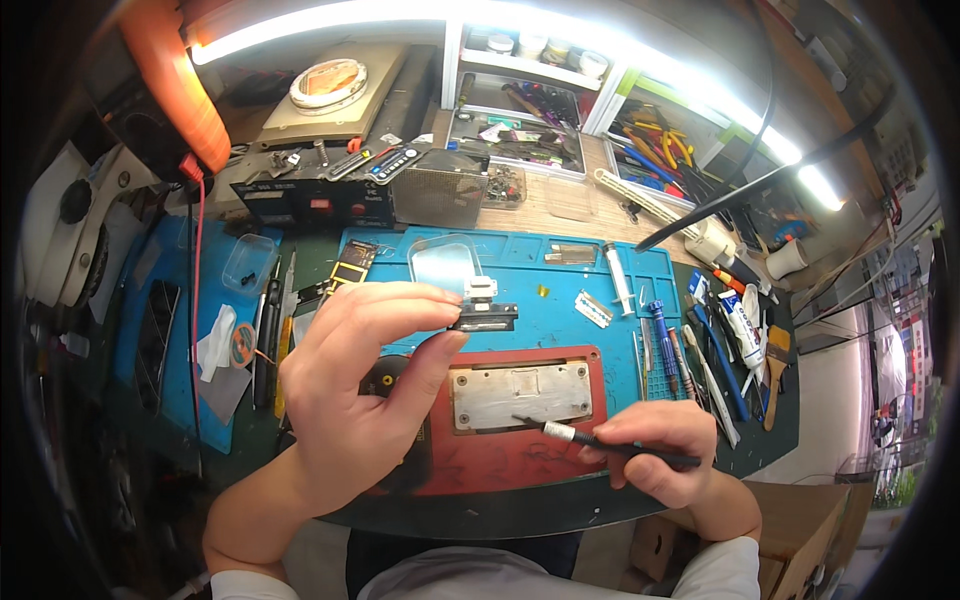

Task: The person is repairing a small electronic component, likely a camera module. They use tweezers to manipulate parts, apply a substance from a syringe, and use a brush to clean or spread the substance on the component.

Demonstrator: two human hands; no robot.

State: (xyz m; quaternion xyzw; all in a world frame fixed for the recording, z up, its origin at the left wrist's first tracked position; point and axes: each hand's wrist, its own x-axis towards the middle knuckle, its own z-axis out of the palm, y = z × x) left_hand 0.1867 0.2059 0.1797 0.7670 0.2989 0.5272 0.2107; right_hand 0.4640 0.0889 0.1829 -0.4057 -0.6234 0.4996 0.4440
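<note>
Between the thumb and fingers of my left hand (pixel 365 375) is a small black electronic part (pixel 487 318) with a pale metal piece at its top. It is held up above the work mat, and its left end is hidden by my fingers. My right hand (pixel 665 450) is closed around a slim black hand tool (pixel 620 446) with a white band and a thin dark tip. That tip points left, over the lower edge of a silvery metal plate (pixel 525 392). The plate is set in a red base (pixel 520 470) in front of me.
Beneath lies a blue work mat (pixel 520 290) with a syringe (pixel 617 280) and a razor blade (pixel 593 308). Screwdrivers (pixel 663 335), a brush (pixel 776 375) and a white tube (pixel 738 325) lie at the right. A clear plastic tray (pixel 250 262) sits at the left; a dark box-shaped device (pixel 315 203) stands behind.
</note>
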